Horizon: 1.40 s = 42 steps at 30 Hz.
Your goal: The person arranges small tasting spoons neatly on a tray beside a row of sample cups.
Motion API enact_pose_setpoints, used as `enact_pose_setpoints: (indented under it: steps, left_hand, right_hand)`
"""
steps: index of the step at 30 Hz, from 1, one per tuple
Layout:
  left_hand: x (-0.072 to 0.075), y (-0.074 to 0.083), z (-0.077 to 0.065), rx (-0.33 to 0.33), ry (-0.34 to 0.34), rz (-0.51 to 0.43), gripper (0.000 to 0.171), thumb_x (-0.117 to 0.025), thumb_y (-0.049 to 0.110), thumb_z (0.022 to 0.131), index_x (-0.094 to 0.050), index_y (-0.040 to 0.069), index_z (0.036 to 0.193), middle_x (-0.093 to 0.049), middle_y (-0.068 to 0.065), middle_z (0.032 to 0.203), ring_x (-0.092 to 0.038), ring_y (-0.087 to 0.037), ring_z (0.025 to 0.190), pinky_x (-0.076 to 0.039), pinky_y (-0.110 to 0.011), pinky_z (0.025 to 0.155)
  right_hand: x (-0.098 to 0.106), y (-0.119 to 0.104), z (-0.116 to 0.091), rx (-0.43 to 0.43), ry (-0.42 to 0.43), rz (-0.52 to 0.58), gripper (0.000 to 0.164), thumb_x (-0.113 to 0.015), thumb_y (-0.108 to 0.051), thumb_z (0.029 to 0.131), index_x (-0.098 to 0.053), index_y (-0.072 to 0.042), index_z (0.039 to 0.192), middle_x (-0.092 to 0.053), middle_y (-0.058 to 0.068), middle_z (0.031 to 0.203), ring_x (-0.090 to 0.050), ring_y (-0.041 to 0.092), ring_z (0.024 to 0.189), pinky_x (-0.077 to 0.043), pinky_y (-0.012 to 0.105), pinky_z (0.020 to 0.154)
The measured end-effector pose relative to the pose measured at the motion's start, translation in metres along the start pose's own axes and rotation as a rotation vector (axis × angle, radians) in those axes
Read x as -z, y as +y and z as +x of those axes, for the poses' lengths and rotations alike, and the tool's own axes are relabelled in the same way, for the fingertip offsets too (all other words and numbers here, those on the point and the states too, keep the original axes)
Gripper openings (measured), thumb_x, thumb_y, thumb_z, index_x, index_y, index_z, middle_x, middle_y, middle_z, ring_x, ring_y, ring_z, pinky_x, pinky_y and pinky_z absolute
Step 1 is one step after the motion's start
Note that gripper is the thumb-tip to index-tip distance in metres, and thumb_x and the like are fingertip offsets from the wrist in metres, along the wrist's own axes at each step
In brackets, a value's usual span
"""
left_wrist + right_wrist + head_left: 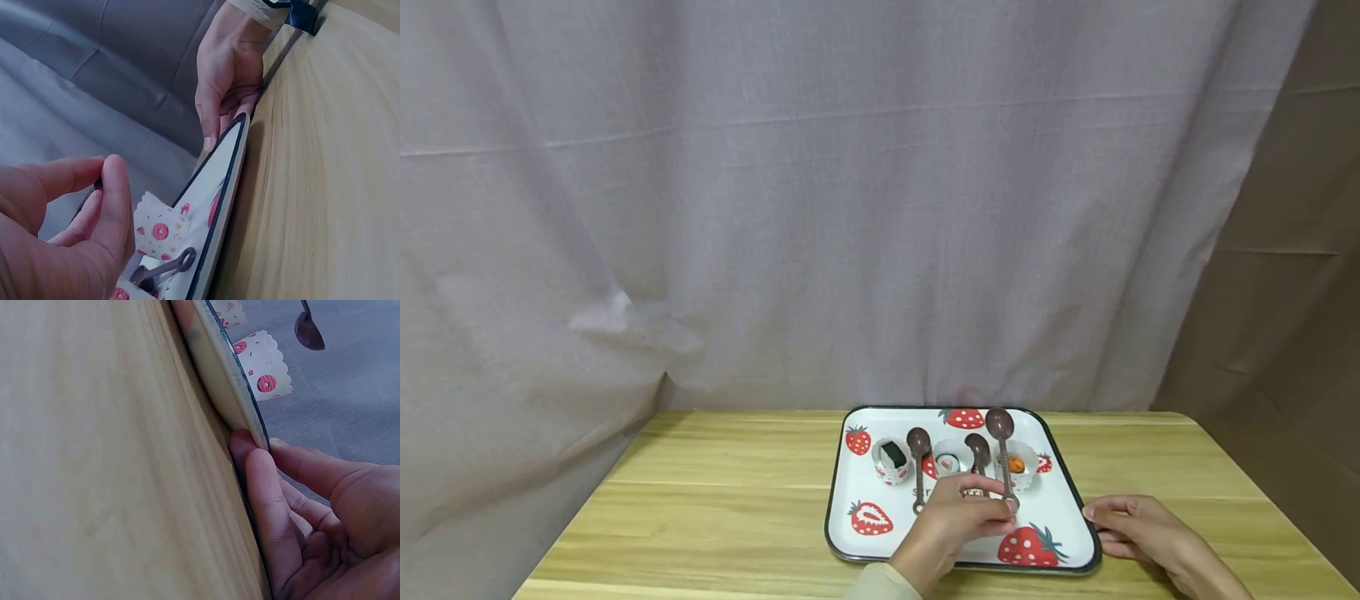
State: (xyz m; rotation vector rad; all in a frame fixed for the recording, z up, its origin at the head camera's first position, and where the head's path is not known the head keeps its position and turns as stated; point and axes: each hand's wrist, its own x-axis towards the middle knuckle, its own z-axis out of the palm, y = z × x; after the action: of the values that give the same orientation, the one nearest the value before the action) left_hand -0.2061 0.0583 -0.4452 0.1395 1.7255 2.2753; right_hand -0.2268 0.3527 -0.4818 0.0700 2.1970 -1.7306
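My left hand [953,518] pinches the handle end of a dark brown spoon [1000,425]. In the right wrist view this spoon [309,332] hangs above the tray, bowl away from the hand. My right hand [1150,533] grips the right rim of a white strawberry-print tray [955,550], thumb on top and fingers below, as the right wrist view shows. A second spoon [918,467] lies between the left paper cup [892,475] and the middle paper cup [950,450]. A third spoon [978,450], partly hidden by my left hand, lies left of the right paper cup [1024,477].
The left cup holds a black-and-white rice ball [892,455], the middle one a sushi roll [947,464], the right one an orange piece [1016,464]. Under the tray is a wooden table [715,500]. A grey curtain [865,250] hangs behind it.
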Motion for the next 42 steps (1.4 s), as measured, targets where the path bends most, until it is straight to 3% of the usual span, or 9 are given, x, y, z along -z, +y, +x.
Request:
enact_pose_setpoints:
  steps: [7, 19, 29, 42]
  left_hand:
    - [-0.011, -0.006, 0.005, 0.01, -0.023, -0.043, 0.018, -0.072, -0.016, 0.087, -0.073, -0.006, 0.103, -0.071, -0.006, 0.078, -0.07, -0.012, 0.065, -0.065, -0.029, 0.075]
    - [-0.02, -0.014, 0.011, 0.021, -0.004, -0.016, 0.008, -0.073, -0.011, 0.09, -0.075, -0.005, 0.095, -0.075, -0.009, 0.081, -0.071, -0.011, 0.065, -0.065, -0.026, 0.071]
    - [-0.039, -0.018, 0.022, 0.026, 0.061, -0.001, 0.009, -0.076, -0.013, 0.086, -0.076, -0.005, 0.087, -0.077, -0.016, 0.079, -0.07, -0.012, 0.06, -0.065, -0.028, 0.066]
    - [-0.064, -0.027, 0.033, 0.029, 0.148, 0.024, 0.01, -0.08, -0.012, 0.084, -0.076, -0.004, 0.08, -0.076, -0.014, 0.075, -0.071, -0.011, 0.059, -0.063, -0.024, 0.061]
  right_hand:
    - [0.002, 0.002, -0.001, 0.013, -0.013, 0.012, 0.032, -0.06, -0.01, 0.106, -0.064, 0.017, 0.121, -0.073, -0.005, 0.095, -0.07, 0.007, 0.081, -0.064, 0.025, 0.075]
    - [0.004, 0.0, 0.0, 0.033, -0.06, 0.005, 0.039, -0.055, -0.009, 0.108, -0.056, 0.024, 0.127, -0.073, -0.002, 0.105, -0.069, 0.005, 0.087, -0.063, 0.025, 0.08]
    - [0.006, 0.003, -0.001, 0.04, -0.074, 0.002, 0.037, -0.054, -0.011, 0.109, -0.059, 0.022, 0.126, -0.072, -0.005, 0.104, -0.069, 0.004, 0.087, -0.063, 0.023, 0.08]
    - [0.007, 0.004, 0.0, 0.05, -0.098, 0.019, 0.035, -0.053, -0.009, 0.109, -0.059, 0.021, 0.126, -0.072, -0.006, 0.101, -0.07, 0.003, 0.086, -0.063, 0.022, 0.078]
